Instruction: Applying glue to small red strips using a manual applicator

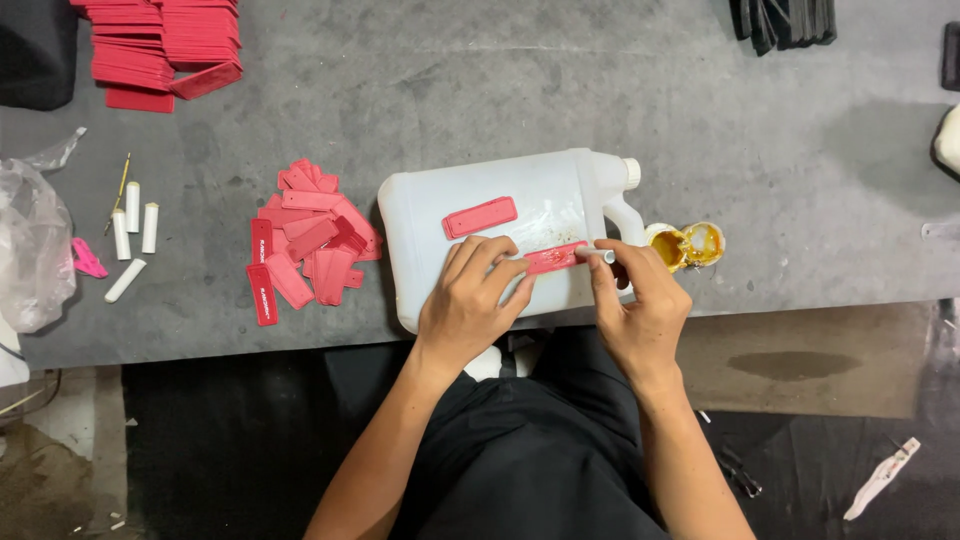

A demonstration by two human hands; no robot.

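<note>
A white plastic jug (430, 230) lies on its side at the table's near edge. On its flat side rest two red rectangular tags: one (480, 216) lies loose near the middle, the other (555, 258) is pinned under the fingers of my left hand (472, 300). My right hand (635, 295) grips a small white stick (596, 255) whose tip touches the right end of that held tag. An open small container of yellow-orange glue (686, 245) stands just right of the jug.
A loose heap of red tags (310, 245) lies left of the jug. A big stack of red tags (160, 45) sits at the far left. Three white tubes (135, 220), a pink tool (88, 260) and a clear plastic bag (30, 240) are at the left edge.
</note>
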